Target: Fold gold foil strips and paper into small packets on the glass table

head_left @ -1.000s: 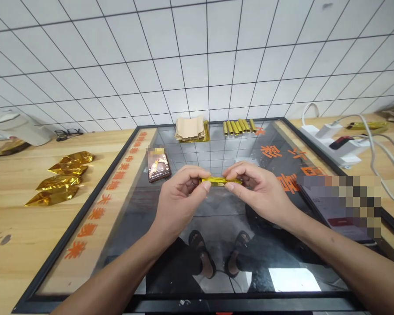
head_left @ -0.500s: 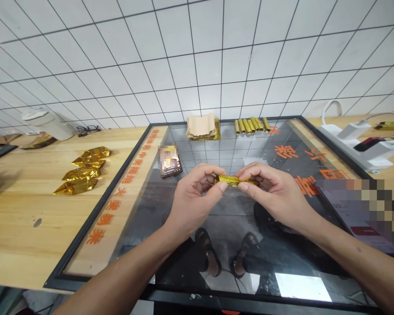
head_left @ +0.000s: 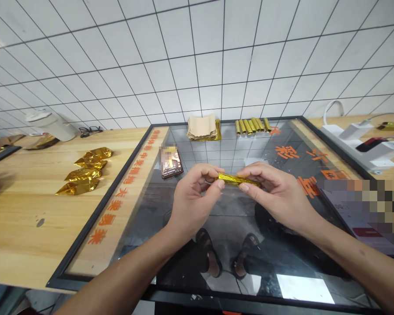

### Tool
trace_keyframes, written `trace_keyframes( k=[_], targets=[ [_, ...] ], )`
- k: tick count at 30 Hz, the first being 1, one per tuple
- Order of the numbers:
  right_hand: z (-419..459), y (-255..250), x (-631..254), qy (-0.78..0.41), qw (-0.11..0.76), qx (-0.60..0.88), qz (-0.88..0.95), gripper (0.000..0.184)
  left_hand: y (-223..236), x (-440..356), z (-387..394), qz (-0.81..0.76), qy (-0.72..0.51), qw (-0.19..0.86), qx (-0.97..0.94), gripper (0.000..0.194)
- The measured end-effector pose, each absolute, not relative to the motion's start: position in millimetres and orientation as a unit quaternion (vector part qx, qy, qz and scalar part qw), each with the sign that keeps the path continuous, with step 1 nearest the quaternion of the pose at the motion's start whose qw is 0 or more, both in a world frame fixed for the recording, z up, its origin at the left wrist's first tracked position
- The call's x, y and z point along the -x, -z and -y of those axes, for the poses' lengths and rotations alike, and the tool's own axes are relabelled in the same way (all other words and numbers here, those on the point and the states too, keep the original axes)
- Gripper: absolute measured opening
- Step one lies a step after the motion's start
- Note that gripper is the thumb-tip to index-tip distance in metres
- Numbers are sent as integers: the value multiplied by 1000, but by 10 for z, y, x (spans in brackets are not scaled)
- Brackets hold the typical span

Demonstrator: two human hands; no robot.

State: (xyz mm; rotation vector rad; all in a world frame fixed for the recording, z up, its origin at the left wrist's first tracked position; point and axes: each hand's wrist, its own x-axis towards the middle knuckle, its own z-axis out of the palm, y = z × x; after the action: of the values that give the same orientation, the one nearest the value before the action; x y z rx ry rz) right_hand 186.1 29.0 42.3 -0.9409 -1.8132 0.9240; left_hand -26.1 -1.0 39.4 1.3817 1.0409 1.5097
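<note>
Between my two hands is a narrow roll of gold foil paper (head_left: 231, 178), held level above the glass tabletop (head_left: 190, 210). My left hand (head_left: 197, 192) pinches its left end between thumb and fingers. At the other end, my right hand (head_left: 271, 186) grips it the same way, fingers covering part of the roll. Several finished-looking gold tubes (head_left: 252, 126) lie side by side at the back of the glass. Left of them sits a stack of paper sheets (head_left: 202, 127), tan side up, with gold showing at the edges.
Folded gold foil pieces (head_left: 82, 181) lie on the wooden table (head_left: 16, 249) at left. A brown box (head_left: 171, 162) rests on the glass. A white power strip (head_left: 361, 151) and a partly blurred phone-like screen (head_left: 348, 212) are at right. Eyeglasses (head_left: 90, 131) and a white cup (head_left: 51, 124) stand back left.
The gold roll looks slimmer and smoother between my fingers, with more of its length showing. Both hands keep nearly the same place. The view has shifted slightly.
</note>
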Motion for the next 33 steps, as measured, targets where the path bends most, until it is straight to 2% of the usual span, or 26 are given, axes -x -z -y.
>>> trace_keyframes(
  k=[15,19,23,29,33],
  targets=[
    [-295,-445,-1830,-346,449,341,750,9,-365,299,10,-423,-586,359,-591,6],
    [-295,-453,-1829,-344,450,336,752,11,-381,296,-10,-425,-585,404,-561,10],
    [-294,-445,-1839,-349,441,338,754,9,-407,289,-34,-424,-572,458,-532,23],
    [-292,-439,-1821,-382,429,351,739,5,-411,285,-32,-422,-564,437,-559,9],
    [-287,-448,-1814,-384,429,351,738,5,-418,277,-23,-419,-562,465,-541,14]
  ],
)
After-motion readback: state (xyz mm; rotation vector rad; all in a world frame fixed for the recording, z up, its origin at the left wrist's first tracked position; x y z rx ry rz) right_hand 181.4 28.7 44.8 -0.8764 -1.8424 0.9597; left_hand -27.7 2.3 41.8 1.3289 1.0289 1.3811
